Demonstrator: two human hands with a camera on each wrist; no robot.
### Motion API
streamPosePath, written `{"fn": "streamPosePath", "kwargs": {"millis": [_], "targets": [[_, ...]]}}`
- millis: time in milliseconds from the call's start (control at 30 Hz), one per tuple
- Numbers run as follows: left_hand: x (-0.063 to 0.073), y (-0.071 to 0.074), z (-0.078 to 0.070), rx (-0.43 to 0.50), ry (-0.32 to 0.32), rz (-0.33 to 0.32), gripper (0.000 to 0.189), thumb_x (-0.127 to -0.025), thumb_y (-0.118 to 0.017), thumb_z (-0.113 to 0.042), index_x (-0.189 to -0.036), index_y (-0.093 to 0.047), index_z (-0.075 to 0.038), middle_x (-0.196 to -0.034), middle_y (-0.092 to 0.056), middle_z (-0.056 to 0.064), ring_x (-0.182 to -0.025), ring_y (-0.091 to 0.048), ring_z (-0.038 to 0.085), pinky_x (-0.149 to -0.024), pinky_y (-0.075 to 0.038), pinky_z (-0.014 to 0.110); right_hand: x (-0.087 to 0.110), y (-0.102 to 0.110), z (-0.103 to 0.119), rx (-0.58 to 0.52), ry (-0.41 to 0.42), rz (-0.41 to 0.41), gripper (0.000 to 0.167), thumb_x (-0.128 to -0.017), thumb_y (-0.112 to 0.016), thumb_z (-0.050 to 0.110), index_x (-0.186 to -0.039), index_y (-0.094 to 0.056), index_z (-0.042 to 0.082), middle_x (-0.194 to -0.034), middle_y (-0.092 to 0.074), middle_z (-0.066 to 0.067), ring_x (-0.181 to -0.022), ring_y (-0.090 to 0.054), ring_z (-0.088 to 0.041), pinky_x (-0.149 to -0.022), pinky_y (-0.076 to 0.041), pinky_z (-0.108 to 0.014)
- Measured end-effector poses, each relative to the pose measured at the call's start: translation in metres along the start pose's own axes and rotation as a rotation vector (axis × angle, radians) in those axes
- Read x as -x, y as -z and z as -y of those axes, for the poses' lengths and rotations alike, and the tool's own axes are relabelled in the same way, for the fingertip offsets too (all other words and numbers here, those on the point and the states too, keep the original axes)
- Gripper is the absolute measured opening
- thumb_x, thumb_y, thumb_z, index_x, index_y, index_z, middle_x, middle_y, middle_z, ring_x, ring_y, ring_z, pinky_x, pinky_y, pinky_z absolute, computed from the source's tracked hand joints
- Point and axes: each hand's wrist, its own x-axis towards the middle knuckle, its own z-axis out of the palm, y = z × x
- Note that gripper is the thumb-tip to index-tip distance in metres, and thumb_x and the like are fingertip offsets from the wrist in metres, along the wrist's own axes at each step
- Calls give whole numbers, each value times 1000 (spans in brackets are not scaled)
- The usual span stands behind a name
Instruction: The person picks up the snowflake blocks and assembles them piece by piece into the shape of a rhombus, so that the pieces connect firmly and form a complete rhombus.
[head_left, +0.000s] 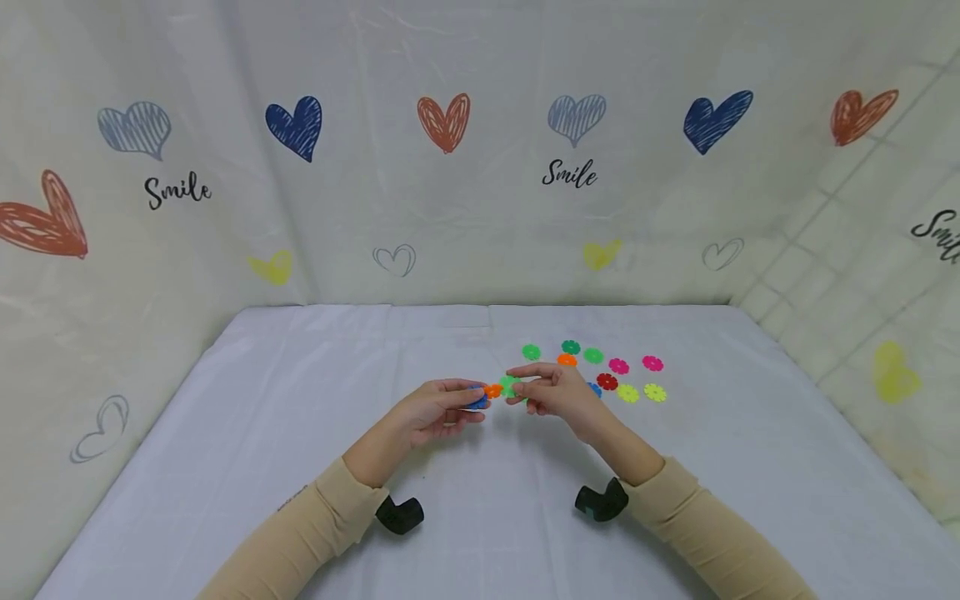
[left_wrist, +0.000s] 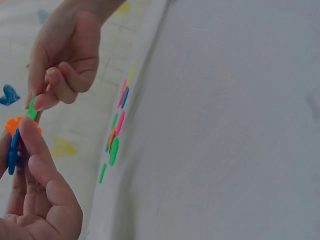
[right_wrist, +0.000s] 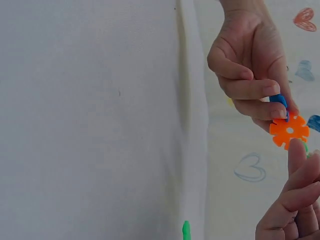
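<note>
Above the table my left hand [head_left: 435, 410] pinches a blue notched plastic disc [head_left: 477, 402] between thumb and fingers. Joined to it is an orange flower-shaped disc [right_wrist: 298, 128], set at an angle to the blue one. My right hand [head_left: 561, 396] pinches a light green notched disc [head_left: 508, 386] against the far edge of the orange disc. From the left wrist view, the green disc [left_wrist: 32, 106] meets the orange disc [left_wrist: 12, 123]; fingertips hide how deep the notches sit. Both hands are close together, at about the same height.
Loose notched discs lie behind and right of my right hand: a pink disc [head_left: 652, 363], a red disc [head_left: 607, 382], a yellow disc [head_left: 655, 392] and several others. White cloth [head_left: 480, 525] covers the table. A printed curtain [head_left: 480, 200] stands behind.
</note>
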Motion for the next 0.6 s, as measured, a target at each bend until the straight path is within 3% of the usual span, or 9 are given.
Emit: {"fn": "streamPosePath", "kwargs": {"millis": [367,600], "targets": [[-2,-4,0,-14,-2,-1,24,-100,-70,-17,-119,-73,-3,-87,-75,0,-78,-70,11,-65,-51,18,4,-7,-3,-9,33,-55,34,-97,-72,11,-128,-68,-4,-88,-77,-11,-61,-50,-13,-56,-41,-21],[-2,-6,-1,-9,-3,-3,25,-100,-69,-16,-121,-72,-2,-89,-74,1,-77,-69,10,-66,-52,18,4,-6,-4,-5,49,-29,34,-99,-70,11,-129,-66,-4,-90,-77,-11,-61,-49,-13,-57,-42,-21]]}}
